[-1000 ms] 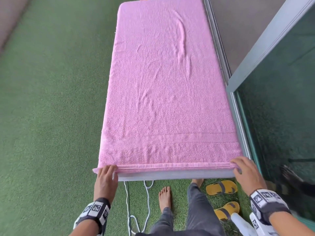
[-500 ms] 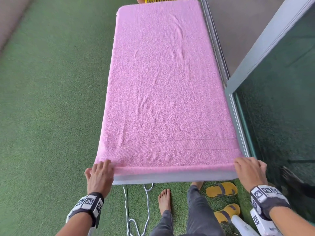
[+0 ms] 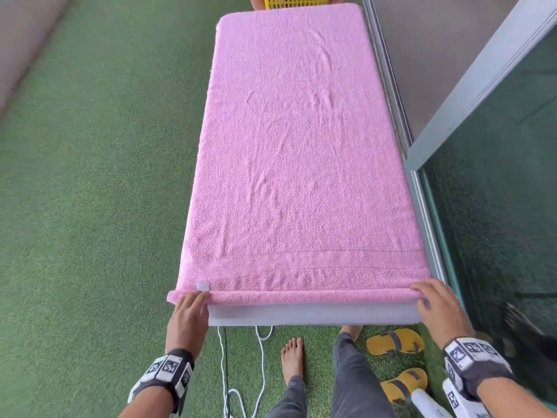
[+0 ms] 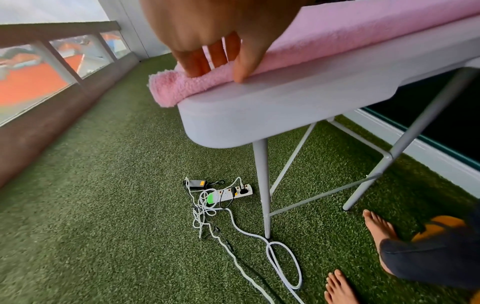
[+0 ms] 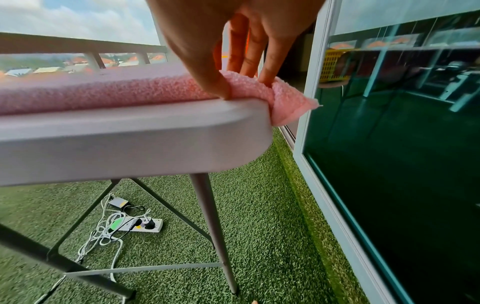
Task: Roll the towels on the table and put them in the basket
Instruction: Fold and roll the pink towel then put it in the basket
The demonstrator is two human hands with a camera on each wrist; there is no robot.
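Observation:
A pink towel (image 3: 295,146) lies flat over the whole grey table (image 3: 301,315). Its near edge is turned over into a thin roll along the table's front. My left hand (image 3: 193,300) grips the roll at the near-left corner; fingers lie on top and the thumb presses its near side (image 4: 218,70). My right hand (image 3: 428,294) pinches the roll at the near-right corner, where a towel tip (image 5: 291,107) hangs off the table (image 5: 130,139). A yellow basket (image 3: 297,1) stands past the far end, mostly out of frame.
A glass sliding door (image 3: 497,176) runs close along the table's right side. A power strip with tangled cables (image 4: 228,193) lies on the green turf under the table. Yellow sandals (image 3: 394,342) and my bare feet are at the near end. Open turf lies to the left.
The near hem has been folded over onto the towel into a thin roll, and a small white label now shows by my left hand. Both hands shifted slightly forward.

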